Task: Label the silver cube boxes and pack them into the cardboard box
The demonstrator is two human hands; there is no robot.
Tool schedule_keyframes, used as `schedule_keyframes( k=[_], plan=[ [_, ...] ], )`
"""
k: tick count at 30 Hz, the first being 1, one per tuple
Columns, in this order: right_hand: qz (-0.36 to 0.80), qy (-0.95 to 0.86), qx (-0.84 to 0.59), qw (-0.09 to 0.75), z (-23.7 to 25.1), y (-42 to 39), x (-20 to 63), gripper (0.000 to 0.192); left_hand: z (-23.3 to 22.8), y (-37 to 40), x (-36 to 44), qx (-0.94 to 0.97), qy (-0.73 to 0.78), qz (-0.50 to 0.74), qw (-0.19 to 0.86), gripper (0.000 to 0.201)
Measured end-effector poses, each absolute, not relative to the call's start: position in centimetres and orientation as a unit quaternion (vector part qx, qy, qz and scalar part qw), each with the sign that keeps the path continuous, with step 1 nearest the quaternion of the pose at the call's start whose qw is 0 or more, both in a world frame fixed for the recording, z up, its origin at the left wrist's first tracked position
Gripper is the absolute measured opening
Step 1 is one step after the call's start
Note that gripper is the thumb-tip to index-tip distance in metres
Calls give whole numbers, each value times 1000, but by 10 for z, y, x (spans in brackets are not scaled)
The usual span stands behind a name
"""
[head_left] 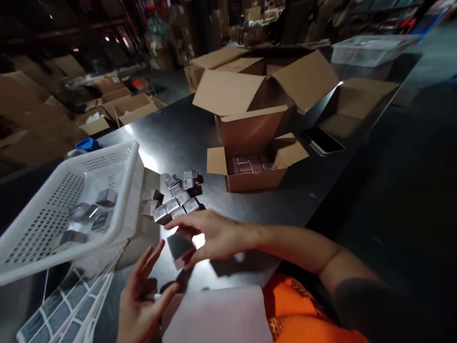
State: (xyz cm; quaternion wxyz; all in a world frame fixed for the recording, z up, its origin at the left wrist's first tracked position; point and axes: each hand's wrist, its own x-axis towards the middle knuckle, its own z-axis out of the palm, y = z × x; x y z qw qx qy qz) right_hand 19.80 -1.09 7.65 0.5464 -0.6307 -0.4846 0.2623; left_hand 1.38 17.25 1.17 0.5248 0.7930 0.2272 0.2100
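Observation:
My right hand (217,238) reaches in from the right and grips a small silvery box (179,247) between thumb and fingers, just above the metal table. My left hand (143,297) is left of it and lower, with fingers apart and the thumb stretched toward the box. A dark shape near the left thumb is too unclear to name. Several similar small boxes (177,197) stand in a cluster beyond my right hand. Close to my body, a white sheet (217,317) lies beside the left hand.
A white perforated basket (134,190) with several small boxes stands left. Ahead is an open carton (255,182) holding small boxes, with a larger open carton (228,90) behind. A phone (324,141) lies right. Grey-patterned sheets (60,309) lie lower left. Another white basket (371,50) is farther back.

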Motion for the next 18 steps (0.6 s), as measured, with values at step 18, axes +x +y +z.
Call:
schedule_keyframes(
  k=[18],
  plan=[
    [101, -433, -889, 108, 105, -203, 367, 37, 13, 177, 19, 843, 314, 159, 406, 69]
  ],
)
